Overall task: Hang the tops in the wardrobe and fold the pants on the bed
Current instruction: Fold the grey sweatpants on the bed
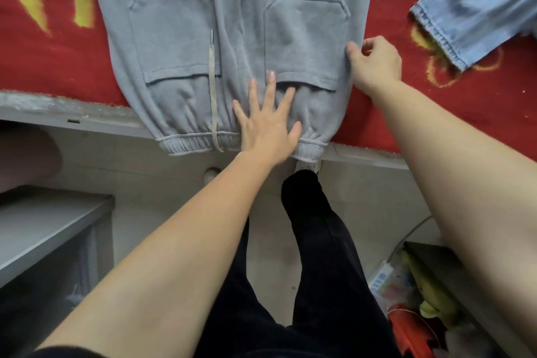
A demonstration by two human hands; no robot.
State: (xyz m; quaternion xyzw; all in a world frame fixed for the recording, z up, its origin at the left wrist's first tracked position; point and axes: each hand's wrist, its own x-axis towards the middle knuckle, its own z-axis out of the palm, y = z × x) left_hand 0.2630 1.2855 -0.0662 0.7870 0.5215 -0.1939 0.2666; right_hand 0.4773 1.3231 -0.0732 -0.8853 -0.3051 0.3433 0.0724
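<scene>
Red bed (43, 61) under grey pants (232, 23), denim garment (476, 9)

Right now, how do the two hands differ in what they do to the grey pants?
The left hand lies flat with fingers spread, while the right hand has its fingers curled. The left hand presses the grey pants near the middle of the waistband; the right hand pinches their side edge. Both touch the same pants on the red bed cover.

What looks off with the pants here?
The pants are not fully on the bed: the waistband hangs over its edge. The drawstring trails loose up across a pocket. The left hand presses flat near the waistband; the right hand pinches the side edge.
</scene>
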